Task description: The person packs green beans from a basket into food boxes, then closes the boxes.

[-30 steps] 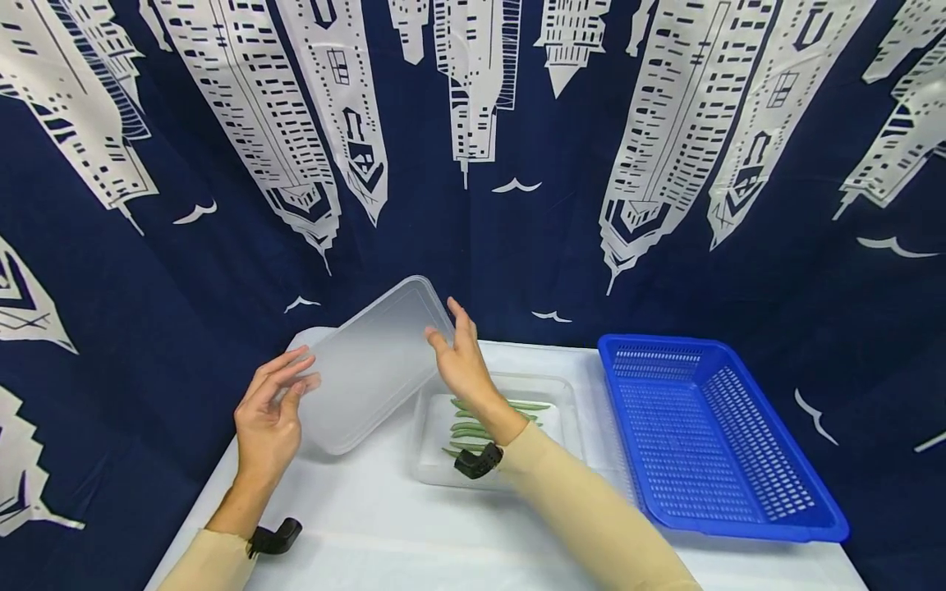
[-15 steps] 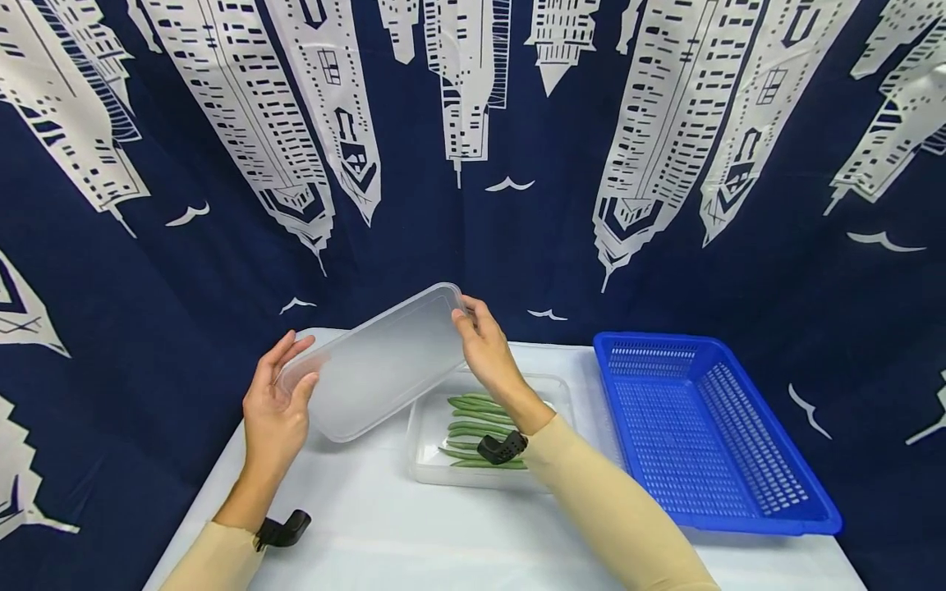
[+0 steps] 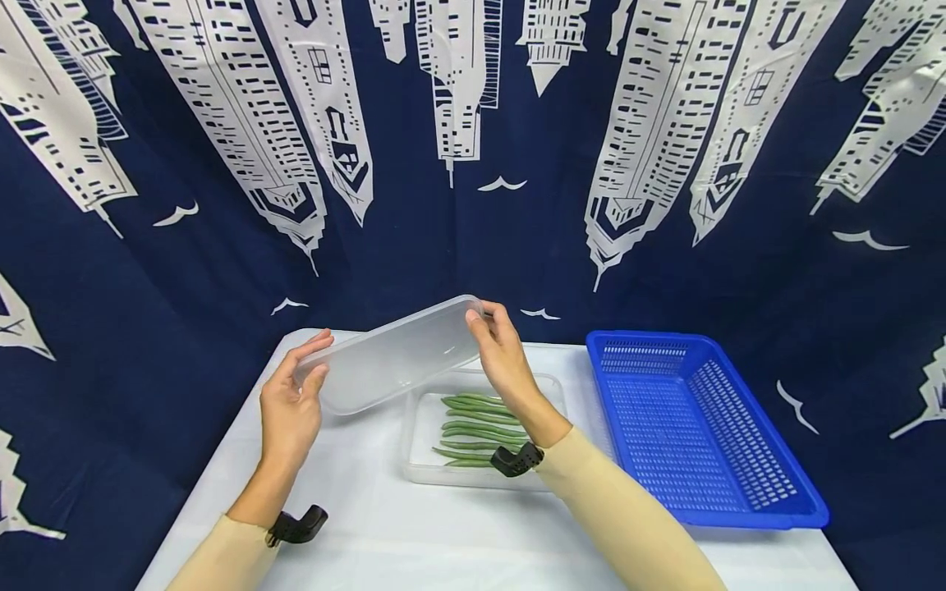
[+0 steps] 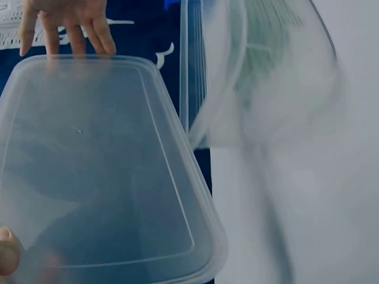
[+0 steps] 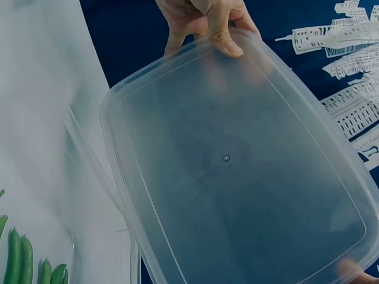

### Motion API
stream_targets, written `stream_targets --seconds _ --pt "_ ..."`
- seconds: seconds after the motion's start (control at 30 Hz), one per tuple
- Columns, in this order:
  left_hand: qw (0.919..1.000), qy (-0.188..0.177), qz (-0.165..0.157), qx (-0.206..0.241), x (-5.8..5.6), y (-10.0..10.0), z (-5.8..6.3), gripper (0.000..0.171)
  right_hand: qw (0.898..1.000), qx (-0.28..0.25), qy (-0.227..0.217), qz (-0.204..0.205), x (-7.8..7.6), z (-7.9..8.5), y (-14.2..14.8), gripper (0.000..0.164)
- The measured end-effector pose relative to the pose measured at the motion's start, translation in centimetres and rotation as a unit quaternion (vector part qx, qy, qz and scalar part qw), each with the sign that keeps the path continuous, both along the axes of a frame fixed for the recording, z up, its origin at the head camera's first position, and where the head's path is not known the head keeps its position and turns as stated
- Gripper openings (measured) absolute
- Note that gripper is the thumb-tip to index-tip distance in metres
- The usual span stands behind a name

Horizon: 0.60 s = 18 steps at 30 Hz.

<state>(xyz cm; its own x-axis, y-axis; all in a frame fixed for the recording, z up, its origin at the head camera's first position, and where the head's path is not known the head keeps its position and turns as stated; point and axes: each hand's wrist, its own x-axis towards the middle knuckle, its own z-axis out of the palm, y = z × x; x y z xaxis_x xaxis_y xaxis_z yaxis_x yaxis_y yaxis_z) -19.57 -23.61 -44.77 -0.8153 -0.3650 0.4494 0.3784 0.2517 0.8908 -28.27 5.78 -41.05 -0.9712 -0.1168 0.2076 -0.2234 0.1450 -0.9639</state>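
A translucent plastic lid (image 3: 395, 357) is held up and tilted above the table, left of and partly over the far left corner of a clear plastic container (image 3: 473, 476). Several green beans (image 3: 476, 428) lie side by side on the container's bottom. My left hand (image 3: 291, 414) grips the lid's left end, thumb (image 5: 228, 44) on the near face and fingers behind. My right hand (image 3: 508, 361) pinches the upper right corner between thumb and fingers. Its wrist and forearm hide the right part of the beans.
A blue perforated plastic basket (image 3: 801, 492) stands on the right of the white table (image 3: 384, 533), with nothing seen in it. Behind the table hangs a dark blue cloth (image 3: 443, 246) printed with white buildings and birds.
The lid has moved right and tipped to a flatter angle. My right hand has closed onto its corner and shifted right; my left hand has followed rightward. More of the beans shows.
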Motion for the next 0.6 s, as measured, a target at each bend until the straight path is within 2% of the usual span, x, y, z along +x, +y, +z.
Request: stream_targets --seconds 0.17,0.4,0.5,0.6 --pt "0.9997 -0.02 -0.01 0.0 -0.3 1.0 0.6 0.036 1.0 -0.018 0.007 -0.019 0.2 -0.1 0.8 0.043" --pt "0.9986 -0.029 -0.034 -0.03 -0.5 2.3 0.7 0.04 0.998 -0.035 0.026 -0.039 0.7 -0.1 2.0 0.04" --pt "0.9984 -0.031 -0.045 -0.014 -0.5 2.7 0.6 0.044 0.998 -0.045 0.031 -0.043 0.8 -0.2 2.5 0.04" --pt "0.9985 -0.017 -0.051 0.009 -0.6 3.3 0.5 0.046 0.997 -0.059 0.031 -0.05 1.0 -0.4 3.0 0.04"
